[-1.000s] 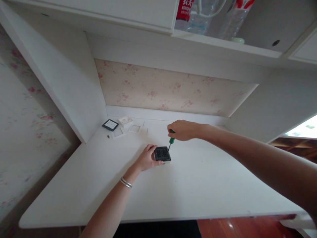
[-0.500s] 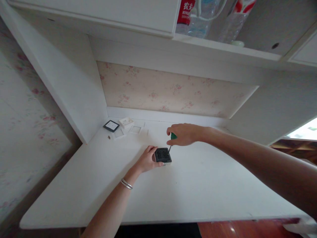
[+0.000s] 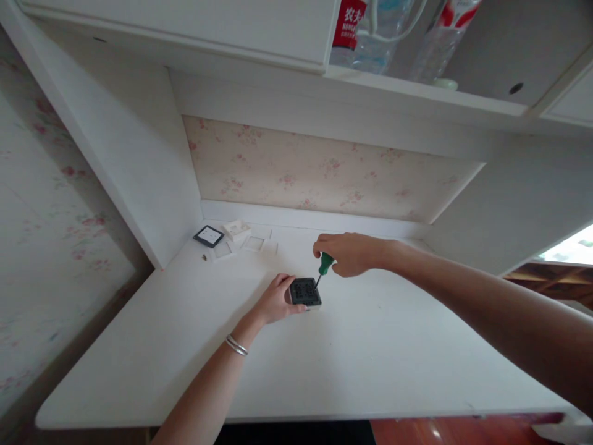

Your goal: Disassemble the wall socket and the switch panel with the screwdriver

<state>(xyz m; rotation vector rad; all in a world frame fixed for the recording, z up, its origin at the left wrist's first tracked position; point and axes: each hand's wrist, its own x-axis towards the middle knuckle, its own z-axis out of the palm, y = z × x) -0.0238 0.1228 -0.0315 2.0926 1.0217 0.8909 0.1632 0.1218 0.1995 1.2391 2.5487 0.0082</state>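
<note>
A small square box with a black top and pale sides (image 3: 304, 292) rests on the white table. My left hand (image 3: 275, 300) grips it from the left, fingers on the far edge and thumb on the near one. Above and to the right, my right hand (image 3: 347, 253) is closed on a screwdriver (image 3: 326, 263) with a green handle. Its thin shaft slants down, and the tip meets the right part of the black top. What lies under the tip is too small to make out.
At the back left lie a dark-framed panel with a white face (image 3: 209, 236), a white box (image 3: 236, 230), thin white frames (image 3: 254, 243) and tiny metal pieces (image 3: 204, 257). Plastic bottles (image 3: 447, 37) stand on the shelf overhead. A side panel (image 3: 139, 154) bounds the table on the left.
My right hand has shifted its hold on the screwdriver, and more of the green handle shows below the fingers. The box and my left hand have stayed in place.
</note>
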